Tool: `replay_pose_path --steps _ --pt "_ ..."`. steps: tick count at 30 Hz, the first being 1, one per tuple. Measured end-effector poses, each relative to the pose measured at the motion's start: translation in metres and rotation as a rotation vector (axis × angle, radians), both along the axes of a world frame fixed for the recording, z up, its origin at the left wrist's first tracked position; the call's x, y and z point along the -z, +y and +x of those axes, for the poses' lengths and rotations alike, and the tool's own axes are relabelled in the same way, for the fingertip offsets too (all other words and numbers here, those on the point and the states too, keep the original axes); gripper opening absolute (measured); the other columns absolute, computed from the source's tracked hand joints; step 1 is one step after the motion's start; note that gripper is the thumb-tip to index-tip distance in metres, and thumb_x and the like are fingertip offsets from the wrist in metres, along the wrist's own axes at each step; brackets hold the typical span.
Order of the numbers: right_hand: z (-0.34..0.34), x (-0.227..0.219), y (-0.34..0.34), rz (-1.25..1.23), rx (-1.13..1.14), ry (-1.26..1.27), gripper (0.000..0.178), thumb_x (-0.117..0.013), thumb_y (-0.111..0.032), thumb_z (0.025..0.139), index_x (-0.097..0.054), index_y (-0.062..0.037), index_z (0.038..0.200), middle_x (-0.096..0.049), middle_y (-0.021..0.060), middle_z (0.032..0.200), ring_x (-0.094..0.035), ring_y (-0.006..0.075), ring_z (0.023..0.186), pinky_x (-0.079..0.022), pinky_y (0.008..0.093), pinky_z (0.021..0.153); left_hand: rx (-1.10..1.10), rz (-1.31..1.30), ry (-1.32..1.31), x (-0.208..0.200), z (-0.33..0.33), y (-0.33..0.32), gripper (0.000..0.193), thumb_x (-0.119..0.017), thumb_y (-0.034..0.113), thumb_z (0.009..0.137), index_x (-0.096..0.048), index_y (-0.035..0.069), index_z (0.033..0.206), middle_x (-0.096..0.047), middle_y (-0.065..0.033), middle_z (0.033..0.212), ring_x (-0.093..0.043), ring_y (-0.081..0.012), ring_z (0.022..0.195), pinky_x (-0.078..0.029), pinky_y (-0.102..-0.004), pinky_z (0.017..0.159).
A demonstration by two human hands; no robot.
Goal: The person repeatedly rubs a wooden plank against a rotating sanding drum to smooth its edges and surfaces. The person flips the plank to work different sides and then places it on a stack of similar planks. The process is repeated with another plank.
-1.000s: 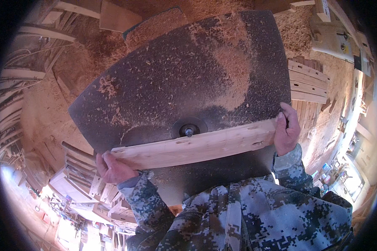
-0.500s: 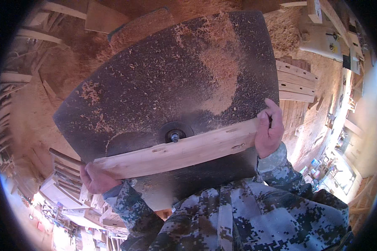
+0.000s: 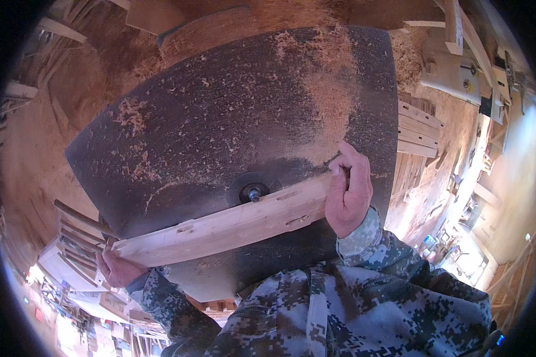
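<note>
A pale wooden board (image 3: 232, 226) with slotted holes lies across the near part of a dark machine table (image 3: 220, 119). My left hand (image 3: 120, 268) is closed around its left end, past the table's corner. Its right end is gripped by my right hand (image 3: 349, 193), thumb and fingers wrapped about it over the tabletop. The board's far edge sits right at a metal spindle cutter (image 3: 254, 194), which rises from a round recess in the table; whether they touch, I cannot tell.
Wood shavings and sawdust (image 3: 330, 101) cover the far right of the tabletop. Stacked slotted boards (image 3: 417, 128) stand beyond its right edge. A slatted wooden piece (image 3: 80, 238) is at the left. Sawdust lies thick on the floor (image 3: 41, 160) around.
The board has slid left along the spindle, both hands moving left with it. Its right end, formerly near the table's right edge, is now farther in. The head view has shifted slightly.
</note>
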State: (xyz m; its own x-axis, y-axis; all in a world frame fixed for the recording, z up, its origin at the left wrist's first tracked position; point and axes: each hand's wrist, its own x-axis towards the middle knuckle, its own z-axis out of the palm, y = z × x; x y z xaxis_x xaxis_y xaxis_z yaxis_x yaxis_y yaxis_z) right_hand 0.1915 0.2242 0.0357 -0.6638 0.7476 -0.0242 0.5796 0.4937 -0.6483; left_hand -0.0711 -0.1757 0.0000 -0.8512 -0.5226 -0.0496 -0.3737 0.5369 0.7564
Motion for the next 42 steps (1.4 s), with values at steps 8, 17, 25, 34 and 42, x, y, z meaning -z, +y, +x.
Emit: replay_pose_path --steps 8,17,25,34,42 --pt "-0.013 0.0 -0.007 -0.025 -0.043 0.001 0.043 -0.054 0.01 0.094 -0.057 0.0062 0.137 -0.065 0.0204 0.11 -0.059 0.0322 0.09 -0.05 0.0423 0.086 -0.124 0.036 -0.05 -0.007 0.011 -0.009 0.049 -0.065 0.022 0.095 -0.063 -0.002 0.138 -0.07 -0.0167 0.117 -0.067 -0.029 0.106 -0.057 -0.0399 0.095" --pt "-0.018 0.001 -0.008 -0.056 -0.057 0.011 0.048 -0.053 0.01 0.092 -0.054 0.0059 0.14 -0.063 0.0187 0.105 -0.059 0.0322 0.092 -0.05 0.0434 0.088 -0.156 0.065 -0.077 -0.008 0.018 -0.014 0.055 -0.063 0.023 0.098 -0.058 -0.004 0.145 -0.066 -0.0187 0.13 -0.065 -0.0296 0.114 -0.056 -0.0409 0.098" --pt "-0.019 0.004 -0.008 -0.044 -0.065 0.035 0.051 -0.053 0.009 0.093 -0.051 0.0059 0.144 -0.06 0.0185 0.103 -0.058 0.0325 0.092 -0.049 0.044 0.09 -0.15 0.111 -0.049 -0.002 0.022 -0.022 0.051 -0.062 0.02 0.1 -0.059 -0.002 0.146 -0.067 -0.0166 0.125 -0.065 -0.0286 0.112 -0.056 -0.0406 0.098" --pt "-0.015 0.003 -0.026 -0.051 -0.025 0.038 0.055 -0.05 0.008 0.095 -0.045 0.0052 0.15 -0.056 0.0172 0.106 -0.055 0.0317 0.098 -0.047 0.0431 0.092 -0.209 0.131 -0.083 -0.009 0.032 -0.028 0.047 -0.064 0.019 0.098 -0.064 -0.002 0.14 -0.07 -0.0149 0.124 -0.065 -0.0268 0.111 -0.055 -0.0412 0.098" --pt "-0.025 0.006 -0.042 -0.086 -0.044 0.116 0.058 -0.046 0.011 0.094 -0.042 0.0052 0.152 -0.054 0.018 0.112 -0.054 0.0295 0.1 -0.048 0.0416 0.094 -0.267 0.17 -0.042 -0.001 0.031 -0.072 0.044 -0.067 0.019 0.093 -0.07 -0.002 0.131 -0.071 -0.0132 0.125 -0.067 -0.0269 0.108 -0.056 -0.041 0.096"
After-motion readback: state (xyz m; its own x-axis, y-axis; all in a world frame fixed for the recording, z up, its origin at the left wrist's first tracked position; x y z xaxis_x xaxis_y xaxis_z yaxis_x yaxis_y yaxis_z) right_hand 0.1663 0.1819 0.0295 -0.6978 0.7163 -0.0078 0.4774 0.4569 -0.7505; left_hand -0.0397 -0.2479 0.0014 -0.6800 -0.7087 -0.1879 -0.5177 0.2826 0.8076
